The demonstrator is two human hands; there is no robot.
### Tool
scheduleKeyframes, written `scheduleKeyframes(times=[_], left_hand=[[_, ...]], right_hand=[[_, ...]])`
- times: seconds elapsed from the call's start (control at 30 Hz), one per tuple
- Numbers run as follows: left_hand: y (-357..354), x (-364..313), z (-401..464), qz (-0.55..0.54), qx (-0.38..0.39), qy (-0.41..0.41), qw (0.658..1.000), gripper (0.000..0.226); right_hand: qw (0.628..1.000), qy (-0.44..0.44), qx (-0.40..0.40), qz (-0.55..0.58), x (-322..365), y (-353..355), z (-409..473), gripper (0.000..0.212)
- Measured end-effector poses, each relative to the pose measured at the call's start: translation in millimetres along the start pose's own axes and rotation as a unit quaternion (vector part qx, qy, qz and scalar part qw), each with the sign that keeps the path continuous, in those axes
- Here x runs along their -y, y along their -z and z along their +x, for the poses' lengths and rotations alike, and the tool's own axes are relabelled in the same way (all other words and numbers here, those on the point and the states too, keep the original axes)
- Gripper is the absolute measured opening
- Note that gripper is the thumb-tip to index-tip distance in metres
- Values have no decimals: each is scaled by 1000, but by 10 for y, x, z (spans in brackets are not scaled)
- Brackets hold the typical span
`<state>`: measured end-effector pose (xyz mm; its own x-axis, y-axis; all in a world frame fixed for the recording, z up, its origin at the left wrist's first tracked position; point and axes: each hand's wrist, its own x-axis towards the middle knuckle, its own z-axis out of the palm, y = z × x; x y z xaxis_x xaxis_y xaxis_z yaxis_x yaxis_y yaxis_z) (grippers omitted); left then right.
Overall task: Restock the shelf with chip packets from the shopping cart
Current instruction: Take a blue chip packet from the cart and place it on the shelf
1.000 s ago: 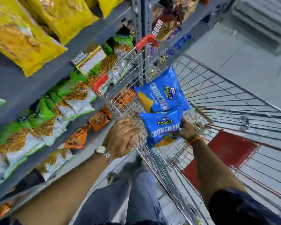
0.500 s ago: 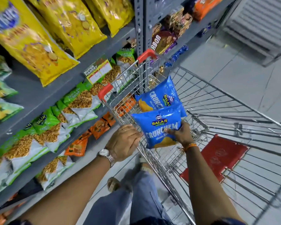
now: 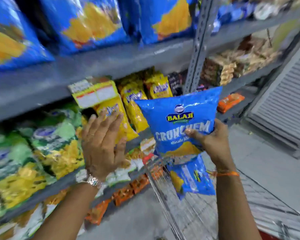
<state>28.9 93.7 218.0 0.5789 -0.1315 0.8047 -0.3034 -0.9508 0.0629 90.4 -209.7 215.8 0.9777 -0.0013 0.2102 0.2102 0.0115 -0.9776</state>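
Note:
My right hand (image 3: 213, 141) grips a blue Balaji Crunchem chip packet (image 3: 178, 118), held upright in front of the grey shelf (image 3: 111, 61). A second blue packet (image 3: 190, 177) shows just below it, over the wire shopping cart (image 3: 171, 205). My left hand (image 3: 102, 141), with a watch on the wrist, is raised with fingers spread and holds nothing, in front of the yellow packets. Large blue packets of the same kind (image 3: 87, 23) stand on the upper shelf.
Yellow packets (image 3: 133, 104) and green packets (image 3: 47, 141) fill the middle shelf. Orange packets (image 3: 125, 193) lie on the lowest level. A yellow price tag (image 3: 95, 93) hangs off the shelf edge. A grey upright post (image 3: 197, 49) divides the shelving. Grey floor lies to the right.
My left hand has let go of the cart's rim and risen with fingers spread. My right hand has lifted one blue packet up out of the cart. The view has tilted up to the higher shelf.

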Motion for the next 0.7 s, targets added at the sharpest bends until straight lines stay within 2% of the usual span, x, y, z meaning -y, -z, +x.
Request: scheduleKeyframes(times=[0.07,0.17,0.27,0.47,0.7], left_hand=[[270,185,248,76,-49,2,996,53],[610,464,489,149,-108,26,983,57],[778,738,590,182,-100,61,976,57],[892,1029,611,210,-62,129,967,62],[835,1134,573,247,-37,118,961,59]], right_hand=[[998,58,5,29,486,-184,157,23],[988,123,15,94,1131,-441,388,27],[977,160,51,129,1613,-753,709,24],[975,134,103,143,2113,-1498,1311,17],[980,73,137,123,2041,-1953,1736,18]])
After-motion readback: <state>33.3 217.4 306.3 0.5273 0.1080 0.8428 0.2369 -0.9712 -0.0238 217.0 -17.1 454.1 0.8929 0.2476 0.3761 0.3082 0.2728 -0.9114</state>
